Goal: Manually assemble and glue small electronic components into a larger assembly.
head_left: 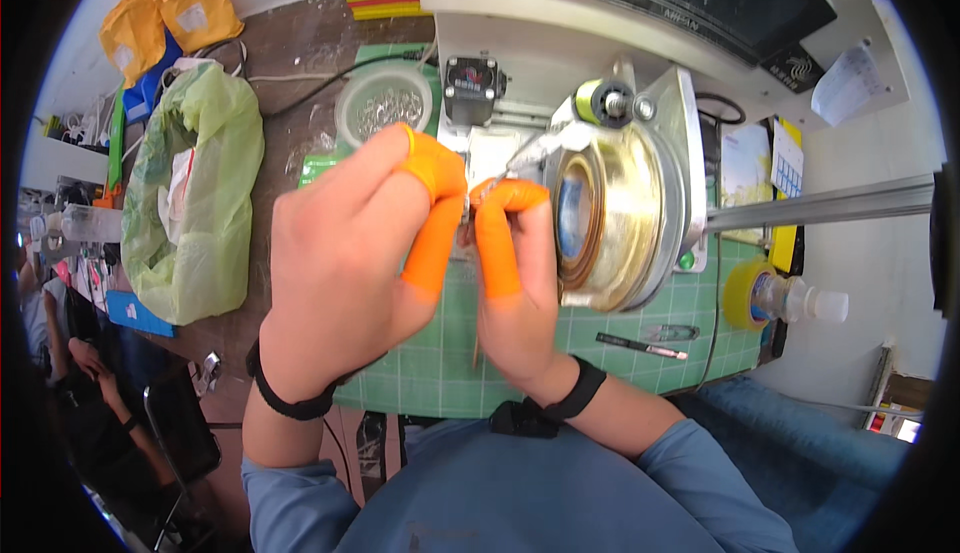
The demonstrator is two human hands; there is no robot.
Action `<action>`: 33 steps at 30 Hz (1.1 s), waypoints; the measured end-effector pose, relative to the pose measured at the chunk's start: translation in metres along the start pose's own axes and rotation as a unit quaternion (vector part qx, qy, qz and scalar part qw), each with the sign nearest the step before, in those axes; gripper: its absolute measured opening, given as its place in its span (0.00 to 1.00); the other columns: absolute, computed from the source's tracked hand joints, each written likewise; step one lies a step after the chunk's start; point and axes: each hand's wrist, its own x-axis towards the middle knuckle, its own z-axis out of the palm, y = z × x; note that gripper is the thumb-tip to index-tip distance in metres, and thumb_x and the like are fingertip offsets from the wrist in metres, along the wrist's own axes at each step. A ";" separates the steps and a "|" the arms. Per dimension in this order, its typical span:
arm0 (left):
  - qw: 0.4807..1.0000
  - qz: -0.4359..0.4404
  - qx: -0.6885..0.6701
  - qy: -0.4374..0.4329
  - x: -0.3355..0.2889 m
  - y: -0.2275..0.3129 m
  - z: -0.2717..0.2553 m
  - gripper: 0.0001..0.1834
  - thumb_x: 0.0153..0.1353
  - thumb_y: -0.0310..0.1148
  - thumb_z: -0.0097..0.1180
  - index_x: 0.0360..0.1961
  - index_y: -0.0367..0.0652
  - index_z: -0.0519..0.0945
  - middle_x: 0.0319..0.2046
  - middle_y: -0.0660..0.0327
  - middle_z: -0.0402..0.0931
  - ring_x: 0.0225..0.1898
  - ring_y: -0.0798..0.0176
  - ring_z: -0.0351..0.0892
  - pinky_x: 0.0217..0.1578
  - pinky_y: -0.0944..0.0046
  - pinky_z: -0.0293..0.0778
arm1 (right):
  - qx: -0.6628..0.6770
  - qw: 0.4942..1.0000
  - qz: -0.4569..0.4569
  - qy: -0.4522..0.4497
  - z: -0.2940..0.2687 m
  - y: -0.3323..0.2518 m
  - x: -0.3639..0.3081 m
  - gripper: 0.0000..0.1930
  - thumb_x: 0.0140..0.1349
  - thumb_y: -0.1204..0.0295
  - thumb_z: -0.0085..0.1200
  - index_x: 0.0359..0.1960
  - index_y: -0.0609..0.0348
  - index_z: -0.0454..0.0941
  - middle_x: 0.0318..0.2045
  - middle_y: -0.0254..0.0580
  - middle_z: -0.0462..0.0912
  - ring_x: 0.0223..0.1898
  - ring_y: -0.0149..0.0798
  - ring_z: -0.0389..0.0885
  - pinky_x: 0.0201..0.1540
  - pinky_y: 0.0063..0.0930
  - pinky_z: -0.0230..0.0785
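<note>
My left hand (pixel 350 243) and my right hand (pixel 515 283) meet in front of a bench machine, both with orange finger cots on thumb and forefinger. The fingers of each are pinched together, fingertips nearly touching. A tiny silvery piece (pixel 484 193) shows between them; its kind is too small to tell, and my fingers hide most of it. Just beyond my right fingertips is the machine's thin pointed part (pixel 522 156). A big roll of clear, yellowish film or tape (pixel 630 218) stands right beside my right hand. Behind my left hand sits a round tub (pixel 347 113) of small shiny metal pieces.
A green gridded cutting mat (pixel 600 363) covers the bench, with a black pen (pixel 640 345) and small thread snips (pixel 672 333) on it. A yellow tape roll (pixel 745 293) and a clear bottle (pixel 800 301) lie right. A green plastic bag (pixel 225 203) stands left; another person's hand (pixel 88 358) shows beyond.
</note>
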 end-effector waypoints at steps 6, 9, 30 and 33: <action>1.000 -0.007 0.015 0.016 -0.004 0.001 0.005 0.12 0.52 0.14 0.64 0.38 0.33 0.81 0.36 0.50 0.82 0.36 0.46 0.84 0.37 0.60 0.78 | 0.005 1.000 -0.022 0.006 0.002 0.000 0.003 0.08 0.79 0.76 0.47 0.55 0.58 0.66 0.47 0.35 0.69 0.49 0.27 0.68 0.57 0.24 0.63; 0.999 -0.003 -0.006 0.037 -0.007 -0.002 0.009 0.11 0.53 0.14 0.64 0.38 0.33 0.82 0.37 0.51 0.83 0.37 0.48 0.84 0.39 0.60 0.78 | 0.008 0.999 -0.031 0.001 0.002 0.003 0.006 0.07 0.79 0.76 0.46 0.54 0.58 0.65 0.48 0.36 0.69 0.49 0.27 0.69 0.56 0.24 0.64; 0.972 0.212 0.057 0.088 -0.023 -0.039 0.016 0.15 0.44 0.23 0.73 0.36 0.36 0.85 0.39 0.53 0.84 0.37 0.51 0.87 0.35 0.58 0.85 | -0.104 0.987 -0.126 -0.009 -0.004 0.013 0.013 0.07 0.78 0.78 0.47 0.52 0.56 0.64 0.46 0.35 0.68 0.43 0.26 0.67 0.50 0.22 0.64; 0.955 0.260 0.079 0.118 -0.025 -0.043 0.021 0.16 0.43 0.25 0.67 0.37 0.33 0.86 0.39 0.53 0.83 0.37 0.51 0.87 0.38 0.55 0.88 | -0.109 0.985 -0.133 -0.009 -0.004 0.014 0.013 0.07 0.78 0.77 0.47 0.52 0.56 0.64 0.46 0.34 0.68 0.43 0.25 0.67 0.50 0.22 0.64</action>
